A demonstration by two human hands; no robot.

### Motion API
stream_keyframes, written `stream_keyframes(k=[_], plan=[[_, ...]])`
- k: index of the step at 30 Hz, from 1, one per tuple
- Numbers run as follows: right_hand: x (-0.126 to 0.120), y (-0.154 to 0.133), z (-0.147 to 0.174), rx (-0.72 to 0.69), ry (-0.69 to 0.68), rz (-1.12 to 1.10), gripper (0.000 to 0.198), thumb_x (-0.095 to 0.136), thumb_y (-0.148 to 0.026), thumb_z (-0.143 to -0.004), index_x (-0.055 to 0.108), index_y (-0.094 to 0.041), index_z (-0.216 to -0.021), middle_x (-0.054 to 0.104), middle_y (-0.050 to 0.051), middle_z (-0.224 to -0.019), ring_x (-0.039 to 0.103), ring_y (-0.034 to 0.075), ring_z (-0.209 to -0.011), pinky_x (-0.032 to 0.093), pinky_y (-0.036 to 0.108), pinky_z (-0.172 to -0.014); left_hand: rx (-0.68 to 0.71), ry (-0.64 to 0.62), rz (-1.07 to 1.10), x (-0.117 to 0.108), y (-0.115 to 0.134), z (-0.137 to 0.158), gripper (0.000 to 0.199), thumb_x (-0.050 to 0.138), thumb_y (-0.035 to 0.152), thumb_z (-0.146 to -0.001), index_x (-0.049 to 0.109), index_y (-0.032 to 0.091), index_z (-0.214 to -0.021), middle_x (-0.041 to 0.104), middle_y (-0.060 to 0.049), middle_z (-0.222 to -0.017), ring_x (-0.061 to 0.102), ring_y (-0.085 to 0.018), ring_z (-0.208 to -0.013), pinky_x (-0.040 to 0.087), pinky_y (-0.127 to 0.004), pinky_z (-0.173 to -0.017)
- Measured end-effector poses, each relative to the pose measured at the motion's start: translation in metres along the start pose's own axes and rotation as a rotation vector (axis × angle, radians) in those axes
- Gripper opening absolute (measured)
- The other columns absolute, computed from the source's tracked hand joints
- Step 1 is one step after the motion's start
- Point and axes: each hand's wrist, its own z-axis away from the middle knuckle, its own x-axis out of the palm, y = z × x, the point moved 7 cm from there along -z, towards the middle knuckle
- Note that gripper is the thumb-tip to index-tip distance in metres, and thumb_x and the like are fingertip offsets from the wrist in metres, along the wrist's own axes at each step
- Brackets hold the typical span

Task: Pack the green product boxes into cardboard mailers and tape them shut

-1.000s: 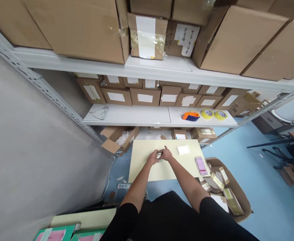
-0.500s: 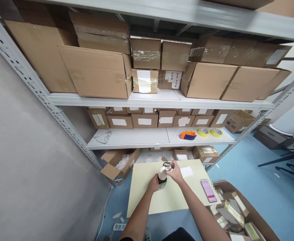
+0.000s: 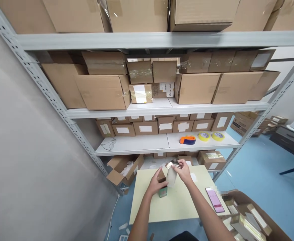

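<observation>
Left hand (image 3: 156,184): finger and thumb spread apart at the small green box (image 3: 163,192); contact unclear.
Box top: looks open; box rests on the tabletop (image 3: 147,209).
Pale bottle (image 3: 171,178): just right of box, roughly upright; judged fully out, not yet let go. Base contact unclear.
Right hand (image 3: 183,171): clamped on bottle's upper end, forearm angling in from right of box.
Phone (image 3: 214,200): well right of box, pink screen up.

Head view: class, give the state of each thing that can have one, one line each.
Pale container: held, slightly tilted
Right hand: gripping the container's top
Green box: upright, apparently open-topped
Left hand: spread, at the green box
Phone: screen lit
Carton at lower left: flaps open
Yellow tape rolls: lying flat
</observation>
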Motion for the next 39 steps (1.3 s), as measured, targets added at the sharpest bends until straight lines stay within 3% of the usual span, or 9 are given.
stream_keyframes(k=[2,6,10,12,14,21,27,33,39], plan=[[0.006,-0.006,-0.001,-0.005,-0.009,0.014,0.051,0.090,-0.057,-0.066,0.055,-0.025,-0.086,0.068,0.002,-0.077,0.063,0.020,-0.068,0.051,0.031,-0.062,0.104,0.054,0.028,0.015,0.039,0.002,0.095,0.081,0.056,-0.078,0.041,0.028,-0.160,0.049,-0.015,-0.160,0.050,-0.034,-0.145,0.043,-0.045,-0.118],[0.015,-0.013,-0.006,0.037,-0.094,-0.124,0.054,0.089,-0.063,-0.067,0.061,-0.023,-0.091,0.071,0.005,-0.082,0.067,0.023,-0.075,0.056,0.035,-0.070,0.078,0.315,-0.077,0.018,0.083,0.002,0.094,0.092,0.046,-0.064,0.053,0.026,-0.148,0.069,-0.015,-0.133,0.068,-0.034,-0.118,0.054,-0.047,-0.103],[0.029,-0.015,0.004,0.132,-0.515,-0.292,0.075,0.090,-0.052,-0.072,0.059,-0.030,-0.137,0.074,0.009,-0.115,0.071,0.027,-0.109,0.056,0.044,-0.095,0.131,0.378,0.065,0.000,0.105,0.004,0.081,0.089,0.047,-0.068,0.059,0.022,-0.139,0.073,-0.014,-0.126,0.072,-0.031,-0.110,0.058,-0.043,-0.097],[0.037,-0.011,0.020,0.204,-0.727,-0.346,0.097,0.093,-0.041,-0.069,0.045,-0.035,-0.153,0.073,0.008,-0.121,0.070,0.028,-0.113,0.055,0.046,-0.098,0.170,0.358,0.135,-0.009,0.112,0.005,0.071,0.082,0.052,-0.074,0.063,0.019,-0.134,0.074,-0.014,-0.125,0.072,-0.031,-0.111,0.058,-0.041,-0.096],[0.042,-0.008,0.031,0.240,-0.793,-0.402,0.111,0.094,-0.034,-0.066,0.036,-0.036,-0.160,0.074,0.007,-0.118,0.072,0.027,-0.108,0.057,0.046,-0.094,0.174,0.311,0.154,-0.012,0.116,0.004,0.066,0.077,0.058,-0.077,0.067,0.016,-0.127,0.075,-0.014,-0.122,0.072,-0.031,-0.109,0.058,-0.040,-0.094],[0.034,-0.014,0.027,0.111,-0.533,-0.330,0.128,0.099,-0.033,-0.058,0.028,-0.033,-0.164,0.072,0.004,-0.103,0.073,0.025,-0.094,0.060,0.042,-0.086,0.190,0.286,0.190,-0.019,0.134,-0.011,0.096,0.090,0.053,-0.068,0.050,0.021,-0.149,0.071,-0.015,-0.129,0.070,-0.028,-0.115,0.056,-0.041,-0.101],[0.027,-0.028,0.032,0.155,-0.644,-0.416,0.125,0.094,-0.040,-0.068,0.018,-0.035,-0.167,0.072,0.008,-0.122,0.071,0.027,-0.111,0.056,0.045,-0.098,0.166,0.202,0.339,-0.010,0.142,-0.024,0.100,0.088,0.049,-0.074,0.040,0.020,-0.157,0.070,-0.018,-0.131,0.071,-0.030,-0.114,0.058,-0.042,-0.096],[0.021,-0.027,0.026,0.148,-0.480,-0.336,0.147,0.101,-0.030,-0.054,0.009,-0.036,-0.168,0.072,0.009,-0.123,0.073,0.029,-0.103,0.060,0.047,-0.091,0.176,0.165,0.314,-0.008,0.156,-0.034,0.126,0.095,0.039,-0.068,0.019,0.023,-0.168,0.067,-0.016,-0.131,0.069,-0.028,-0.115,0.057,-0.041,-0.099],[0.021,-0.022,0.023,0.169,-0.511,-0.402,0.125,0.091,-0.039,-0.071,0.013,-0.038,-0.168,0.072,0.007,-0.119,0.073,0.026,-0.101,0.058,0.044,-0.090,0.152,0.159,0.420,-0.007,0.163,-0.042,0.115,0.091,0.038,-0.073,0.026,0.023,-0.166,0.070,-0.015,-0.126,0.069,-0.029,-0.116,0.056,-0.042,-0.100]])
